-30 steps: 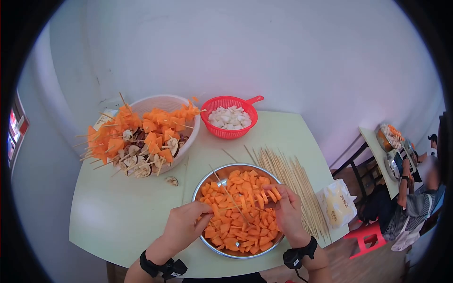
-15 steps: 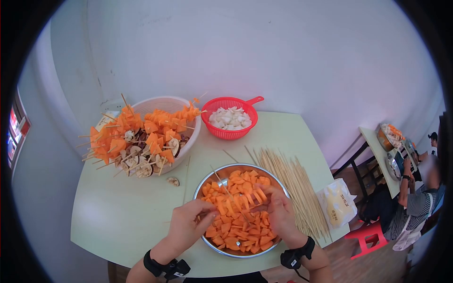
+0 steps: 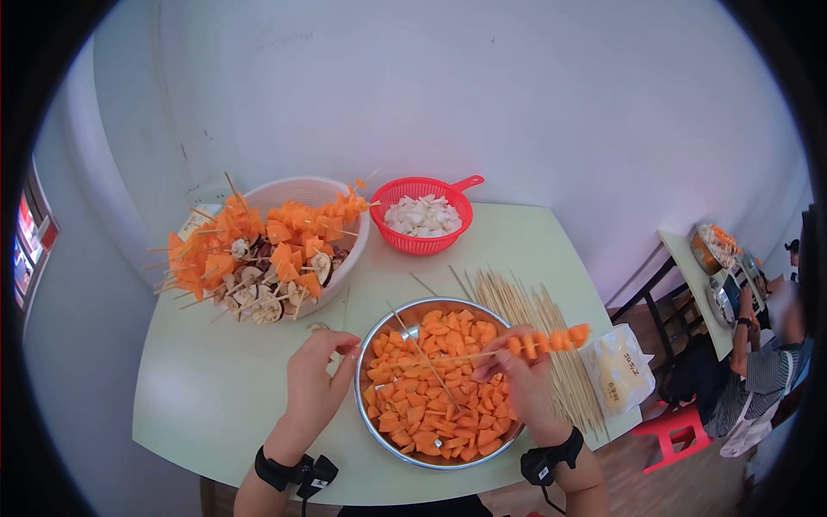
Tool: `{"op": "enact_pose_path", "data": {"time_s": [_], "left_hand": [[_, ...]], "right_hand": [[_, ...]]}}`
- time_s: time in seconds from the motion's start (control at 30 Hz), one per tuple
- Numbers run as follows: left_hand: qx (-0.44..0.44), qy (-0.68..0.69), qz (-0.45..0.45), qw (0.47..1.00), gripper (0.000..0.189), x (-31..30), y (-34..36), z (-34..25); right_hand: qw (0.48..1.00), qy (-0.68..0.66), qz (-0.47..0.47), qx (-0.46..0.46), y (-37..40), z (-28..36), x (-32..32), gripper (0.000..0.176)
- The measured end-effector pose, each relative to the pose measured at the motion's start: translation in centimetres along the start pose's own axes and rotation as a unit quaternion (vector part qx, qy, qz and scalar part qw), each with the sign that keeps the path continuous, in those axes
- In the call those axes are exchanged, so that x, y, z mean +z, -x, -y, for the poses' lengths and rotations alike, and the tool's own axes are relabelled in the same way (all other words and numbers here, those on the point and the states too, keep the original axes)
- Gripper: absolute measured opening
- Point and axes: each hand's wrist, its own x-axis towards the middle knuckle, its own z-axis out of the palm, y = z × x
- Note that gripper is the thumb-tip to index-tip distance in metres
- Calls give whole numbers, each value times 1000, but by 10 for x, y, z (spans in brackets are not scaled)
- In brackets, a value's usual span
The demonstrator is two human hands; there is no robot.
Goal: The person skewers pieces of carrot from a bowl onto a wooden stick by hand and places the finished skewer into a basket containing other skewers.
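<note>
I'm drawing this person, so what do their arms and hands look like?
The left hand and right hand have no gloves, and no sleeves show on the forearms. There's a black band on the left wrist and another on the right wrist. Each carries a small, boxy black device with tiny white markings and a thin dark cable.

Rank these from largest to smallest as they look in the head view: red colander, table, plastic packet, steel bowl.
1. Table
2. Steel bowl
3. Red colander
4. Plastic packet
</note>
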Motion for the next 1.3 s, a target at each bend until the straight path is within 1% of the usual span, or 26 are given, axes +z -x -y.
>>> {"op": "enact_pose_path", "data": {"time_s": [0.03,0.07,0.13,0.17,0.23,0.3,0.33,0.4,0.53,0.57,0.63,0.67,0.73,0.77,0.83,0.87,0.9,0.93,1.0,1.07,1.13,1.27,1.3], "left_hand": [[0,-26,46,999,18,1,1,7],[1,-26,45,999,18,4,3,9],[65,-100,135,984,19,10,8,11],[65,-100,137,983,19,11,9,11],[66,-152,162,973,22,13,10,11],[71,-156,157,973,20,13,9,5],[74,-159,151,973,18,14,9,3],[84,-174,161,968,17,18,10,5],[107,-216,175,955,15,23,9,7],[107,-216,174,955,15,23,8,6],[115,-136,125,976,17,22,9,6],[115,-136,126,976,17,22,8,5],[10,21,104,994,16,20,6,2],[12,21,105,994,16,20,6,2],[-155,130,113,973,15,20,9,3],[-155,129,111,973,15,20,9,4],[-168,161,97,968,15,21,9,4],[-180,193,84,961,15,22,10,5],[-183,185,89,961,15,22,11,10],[-187,179,95,961,16,21,10,10],[-226,227,81,944,13,20,9,7],[-215,214,90,948,11,19,9,7],[-232,219,94,943,11,18,8,5]], "right_hand": [[1000,-1,1,-1,-2,1,-4,12],[1000,23,-5,-13,-4,1,-8,9],[999,46,-11,-24,-5,2,-9,7],[998,61,-15,-22,-5,2,-7,8],[997,75,-21,-21,-4,2,-2,10],[992,120,1,-39,-4,3,2,13],[992,120,1,-38,-4,7,5,13],[990,138,9,-7,-3,15,11,20],[987,153,44,-31,0,4,0,22],[987,148,58,-25,1,4,0,19],[987,142,71,-18,1,4,2,15],[986,153,64,-21,1,5,4,14],[985,164,54,-26,3,8,4,12],[988,144,50,-21,5,9,3,10],[991,124,48,-17,7,10,2,9],[990,119,68,-38,9,10,3,10],[988,115,86,-58,11,10,4,11],[988,114,87,-57,14,11,6,11],[979,159,122,-46,18,13,13,10],[975,167,139,-50,17,11,13,9],[954,220,187,-82,16,9,11,16],[965,197,152,-81,17,5,12,11],[967,188,152,-83,17,5,12,11]]}}
